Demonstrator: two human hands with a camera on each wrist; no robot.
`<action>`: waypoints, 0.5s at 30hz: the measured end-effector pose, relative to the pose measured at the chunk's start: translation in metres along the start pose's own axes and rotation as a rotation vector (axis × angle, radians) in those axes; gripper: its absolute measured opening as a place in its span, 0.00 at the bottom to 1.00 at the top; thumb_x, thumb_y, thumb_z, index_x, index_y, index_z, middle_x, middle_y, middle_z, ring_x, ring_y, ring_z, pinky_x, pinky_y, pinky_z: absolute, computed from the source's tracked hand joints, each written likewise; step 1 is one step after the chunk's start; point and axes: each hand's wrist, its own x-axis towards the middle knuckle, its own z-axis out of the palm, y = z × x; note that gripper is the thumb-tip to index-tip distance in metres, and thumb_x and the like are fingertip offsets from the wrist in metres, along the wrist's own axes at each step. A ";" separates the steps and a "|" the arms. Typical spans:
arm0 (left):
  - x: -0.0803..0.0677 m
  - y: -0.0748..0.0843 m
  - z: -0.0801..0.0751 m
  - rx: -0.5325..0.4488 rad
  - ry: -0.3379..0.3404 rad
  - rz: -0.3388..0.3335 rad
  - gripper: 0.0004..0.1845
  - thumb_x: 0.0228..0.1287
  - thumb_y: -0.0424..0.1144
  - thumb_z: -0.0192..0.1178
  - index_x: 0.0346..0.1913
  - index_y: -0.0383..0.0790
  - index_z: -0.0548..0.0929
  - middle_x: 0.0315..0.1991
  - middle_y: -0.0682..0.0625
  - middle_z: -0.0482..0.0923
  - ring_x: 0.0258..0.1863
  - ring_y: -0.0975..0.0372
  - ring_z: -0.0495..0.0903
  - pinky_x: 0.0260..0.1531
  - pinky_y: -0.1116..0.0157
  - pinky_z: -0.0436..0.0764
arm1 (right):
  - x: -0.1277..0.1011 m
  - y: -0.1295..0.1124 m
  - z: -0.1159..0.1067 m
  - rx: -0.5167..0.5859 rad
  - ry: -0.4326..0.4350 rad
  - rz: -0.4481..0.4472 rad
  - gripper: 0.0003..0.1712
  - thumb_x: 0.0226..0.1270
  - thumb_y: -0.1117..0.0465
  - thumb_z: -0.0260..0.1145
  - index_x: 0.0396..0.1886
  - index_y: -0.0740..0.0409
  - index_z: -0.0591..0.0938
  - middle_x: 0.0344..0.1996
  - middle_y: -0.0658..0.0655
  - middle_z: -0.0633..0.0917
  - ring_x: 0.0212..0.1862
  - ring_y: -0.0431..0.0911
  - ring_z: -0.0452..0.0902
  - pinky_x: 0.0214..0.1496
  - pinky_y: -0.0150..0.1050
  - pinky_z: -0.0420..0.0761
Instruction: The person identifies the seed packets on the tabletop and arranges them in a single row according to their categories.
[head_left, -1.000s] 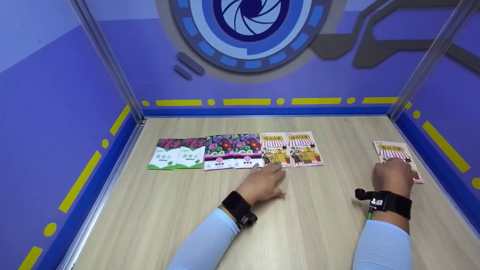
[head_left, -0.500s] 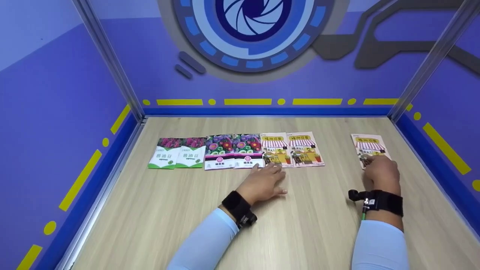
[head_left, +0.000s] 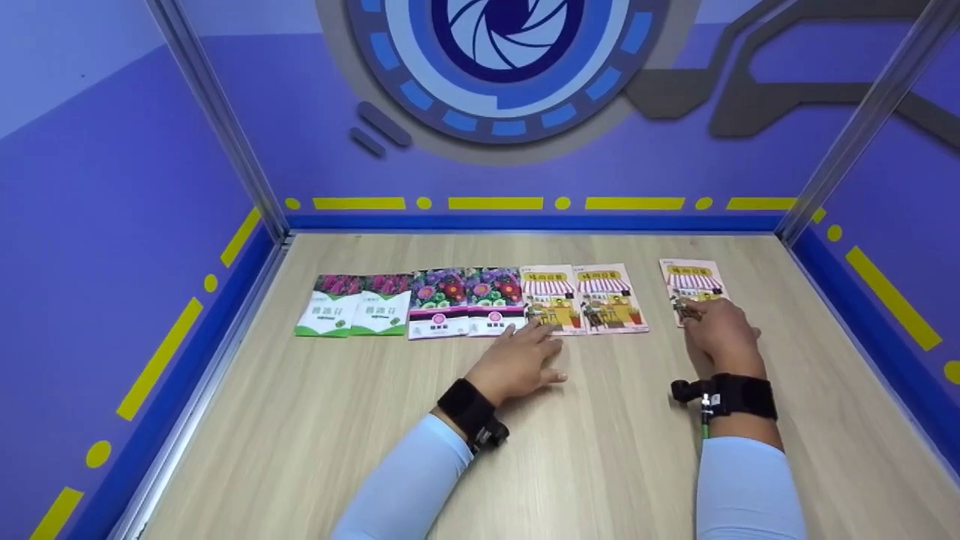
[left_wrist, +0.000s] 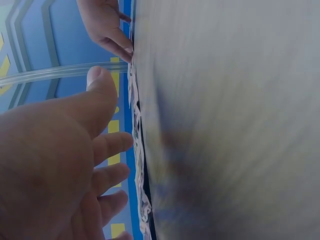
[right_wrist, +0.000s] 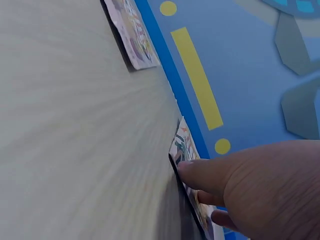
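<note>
Right hand [head_left: 721, 330] lies flat with fingers extended, fingertips pressing the near edge of a lone shopfront-print packet [head_left: 694, 283]; nothing is gripped, and the right wrist view shows one straight finger [right_wrist: 200, 175] bearing down on the packet's edge against the wooden tabletop [head_left: 600, 450]. Compared with a second ago, this packet has slid from near the right wall toward the centre, and now sits near, but apart from, the right end of the packet row. Judged from that drift, the packet is being dragged along the table rather than lifted, heading for the gap beside the rightmost shopfront packet in the row [head_left: 609, 297]. Left hand [head_left: 517, 361] is open, fingers relaxed and spread, fingertips touching the near edge of the other shopfront packet [head_left: 551, 298]; its position matches the earlier frames, apparently steadying the row. Further left: two flower-print packets [head_left: 465, 301], then two green-and-white packets [head_left: 356, 304], all lying flat, edge to edge. Left wrist view is blurred; it shows only straight fingers beside the packet edges.
</note>
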 end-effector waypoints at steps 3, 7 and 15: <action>0.000 -0.001 0.000 0.005 0.007 -0.011 0.39 0.84 0.69 0.57 0.87 0.53 0.74 0.93 0.50 0.60 0.95 0.51 0.52 0.92 0.41 0.57 | 0.002 -0.006 0.003 -0.007 -0.038 -0.028 0.31 0.86 0.55 0.65 0.84 0.49 0.77 0.81 0.77 0.73 0.81 0.79 0.69 0.75 0.94 0.53; -0.001 -0.003 -0.001 -0.001 0.013 -0.015 0.38 0.84 0.68 0.58 0.86 0.51 0.75 0.93 0.50 0.60 0.95 0.51 0.53 0.92 0.41 0.58 | 0.005 -0.014 0.006 -0.036 -0.061 -0.069 0.32 0.85 0.55 0.68 0.84 0.48 0.77 0.81 0.78 0.73 0.80 0.78 0.69 0.73 0.96 0.55; -0.002 -0.004 -0.001 0.035 0.023 -0.016 0.40 0.78 0.66 0.67 0.83 0.50 0.78 0.92 0.49 0.62 0.94 0.48 0.55 0.91 0.38 0.59 | 0.003 -0.021 0.010 -0.091 -0.067 -0.113 0.32 0.86 0.54 0.68 0.85 0.48 0.77 0.81 0.79 0.69 0.81 0.80 0.65 0.72 0.95 0.59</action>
